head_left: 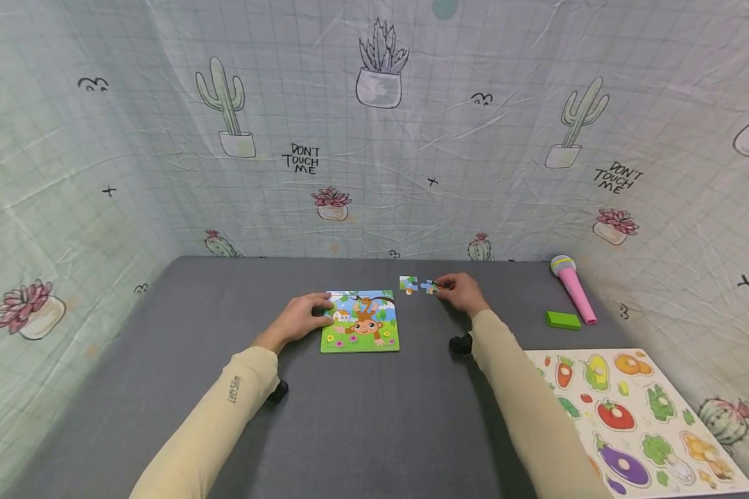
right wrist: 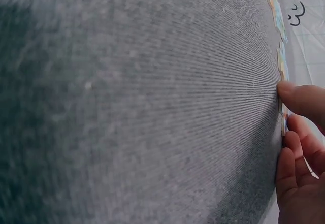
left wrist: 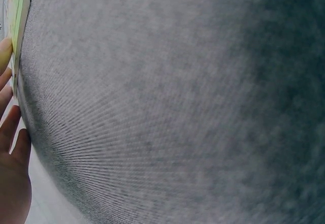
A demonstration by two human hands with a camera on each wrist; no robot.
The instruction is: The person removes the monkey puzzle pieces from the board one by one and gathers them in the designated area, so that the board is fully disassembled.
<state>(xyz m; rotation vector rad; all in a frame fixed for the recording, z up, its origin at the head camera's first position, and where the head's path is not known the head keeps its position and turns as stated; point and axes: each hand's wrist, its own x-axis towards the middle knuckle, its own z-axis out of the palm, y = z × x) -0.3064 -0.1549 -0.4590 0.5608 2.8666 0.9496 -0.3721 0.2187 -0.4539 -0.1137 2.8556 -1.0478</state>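
A monkey picture puzzle [head_left: 360, 336] lies on the grey table, showing a green lawn and blue sky. Against its left edge rests my left hand [head_left: 299, 317], thumb and fingers spread along the side; the left wrist view shows these fingers fairly straight by the puzzle's edge [left wrist: 20, 21]. Behind and right of the puzzle, my right hand [head_left: 464, 294] pinches a small jigsaw piece [head_left: 433, 286] between thumb and fingers, low at the tabletop. Just left of it lies another jigsaw piece [head_left: 407, 283] with a green and blue print. My fingers partly hide the pinched piece.
At the back right lies a pink toy microphone [head_left: 575, 291], with a green block [head_left: 563, 320] in front of it. A vegetable picture board [head_left: 646, 374] covers the near right corner, partly under my right sleeve. A patterned cloth [head_left: 374, 152] hangs behind the table.
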